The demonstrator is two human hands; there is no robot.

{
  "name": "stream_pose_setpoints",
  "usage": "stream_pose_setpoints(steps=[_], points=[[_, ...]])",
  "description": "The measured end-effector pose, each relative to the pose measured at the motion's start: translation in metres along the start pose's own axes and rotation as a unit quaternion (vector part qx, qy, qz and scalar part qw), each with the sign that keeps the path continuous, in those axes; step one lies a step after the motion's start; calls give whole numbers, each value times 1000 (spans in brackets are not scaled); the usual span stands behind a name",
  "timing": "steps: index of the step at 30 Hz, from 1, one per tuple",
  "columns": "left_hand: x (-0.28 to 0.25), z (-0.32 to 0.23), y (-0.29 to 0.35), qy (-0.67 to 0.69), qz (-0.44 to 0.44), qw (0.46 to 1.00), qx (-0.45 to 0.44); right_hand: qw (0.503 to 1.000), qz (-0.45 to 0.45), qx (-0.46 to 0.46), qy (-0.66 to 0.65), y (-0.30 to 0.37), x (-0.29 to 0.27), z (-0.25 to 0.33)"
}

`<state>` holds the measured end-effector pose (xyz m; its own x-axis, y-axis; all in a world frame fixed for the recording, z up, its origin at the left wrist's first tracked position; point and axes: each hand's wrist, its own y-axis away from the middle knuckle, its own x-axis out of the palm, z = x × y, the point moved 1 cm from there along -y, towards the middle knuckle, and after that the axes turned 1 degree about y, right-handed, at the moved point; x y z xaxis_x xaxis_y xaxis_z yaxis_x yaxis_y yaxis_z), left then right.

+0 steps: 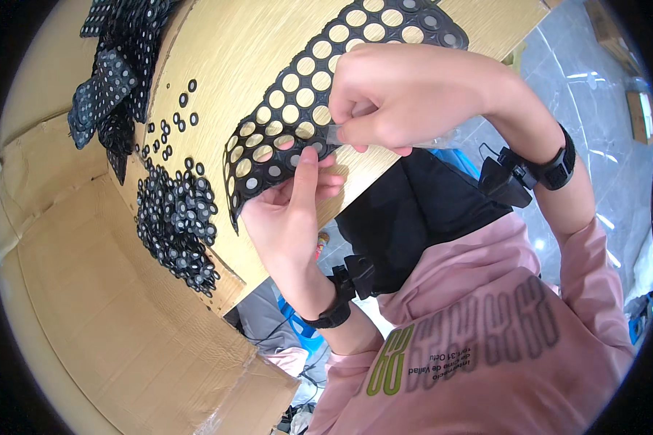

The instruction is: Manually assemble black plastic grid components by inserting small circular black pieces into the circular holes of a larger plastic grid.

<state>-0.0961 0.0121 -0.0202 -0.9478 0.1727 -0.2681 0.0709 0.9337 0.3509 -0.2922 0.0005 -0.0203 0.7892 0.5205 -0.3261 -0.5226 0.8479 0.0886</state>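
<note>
A black sheet [297,127] with rows of round holes bends across the table's near side; grey-centred discs fill several holes along its near edge. My left hand [286,214] grips that edge at the lower left end, thumb on top and fingers underneath. Just right of the thumb, my right hand [399,98] is closed in a pinch on a strip of clear film [333,135]. More of the film shows below that hand. How far the film is joined to the sheet is hidden by my fingers.
Left of the sheet lies a heap of small black rings with pale centres [174,221], with loose ones scattered above it. Crumpled perforated black sheets [116,76] pile at the far left. An open cardboard box [87,290] adjoins the wooden table [225,43].
</note>
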Motion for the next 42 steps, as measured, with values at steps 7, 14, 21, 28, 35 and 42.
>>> stream_pose_setpoints(steps=[7,14,21,28,35,42], points=[[7,-8,3,-5,-9,1000,-22,1000,2,-5,29,-1,1,-1],[9,-4,2,1,-21,999,-25,1000,1,6,30,-1,1,-1],[9,4,4,38,-24,998,37,1000,-10,-4,14,0,2,0],[10,5,4,43,-35,997,47,1000,-2,2,4,1,0,2],[14,3,6,43,-45,996,63,1000,-14,7,-1,3,1,1],[18,-8,10,2,-80,994,74,999,-44,-24,7,2,7,-4]])
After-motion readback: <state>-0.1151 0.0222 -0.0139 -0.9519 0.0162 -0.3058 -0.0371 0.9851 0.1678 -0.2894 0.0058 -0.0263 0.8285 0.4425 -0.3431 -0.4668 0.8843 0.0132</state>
